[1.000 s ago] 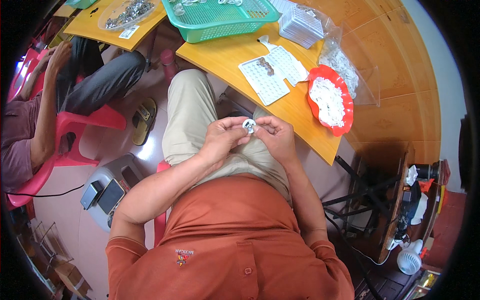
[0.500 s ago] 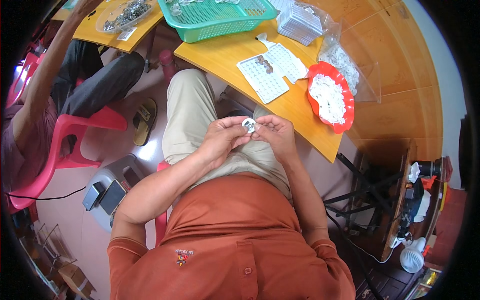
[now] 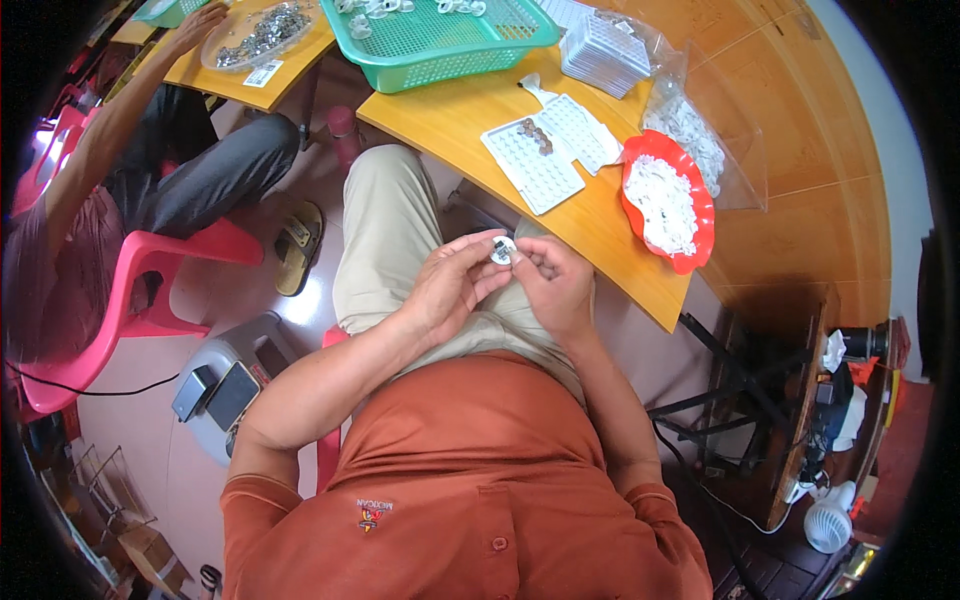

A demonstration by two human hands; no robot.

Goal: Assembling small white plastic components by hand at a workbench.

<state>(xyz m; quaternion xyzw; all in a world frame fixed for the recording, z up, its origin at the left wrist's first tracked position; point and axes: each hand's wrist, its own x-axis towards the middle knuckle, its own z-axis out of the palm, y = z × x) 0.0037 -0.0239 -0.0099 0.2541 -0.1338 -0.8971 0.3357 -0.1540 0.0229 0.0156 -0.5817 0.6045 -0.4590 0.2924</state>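
Note:
Above my lap, my left hand [image 3: 450, 283] pinches a small round white plastic piece [image 3: 502, 249] with dark or metallic parts in its middle. My right hand [image 3: 555, 287] closes its thumb and fingertips at the piece's right edge. Ahead of them on the yellow table [image 3: 420, 112] lies a white tray [image 3: 535, 182] with rows of small cells, several brown round bits [image 3: 536, 136] resting at its far end. A second white gridded sheet [image 3: 580, 132] adjoins it. To the right, a red wavy-edged dish [image 3: 704, 225] holds a heap of small white parts [image 3: 660, 205].
A green basket [image 3: 440, 72] with white pieces stands at the table's far side, beside stacked clear trays [image 3: 604, 55] and a plastic bag [image 3: 690, 140] of white parts. On the left, a co-worker [image 3: 75, 220] sits on a pink chair [image 3: 130, 290], reaching toward a tub of metal parts [image 3: 262, 35].
My left fingers have spread a little around the white piece, and my right fingers have curled in. The co-worker's hand has come into view near the metal parts. The whole view has shifted slightly.

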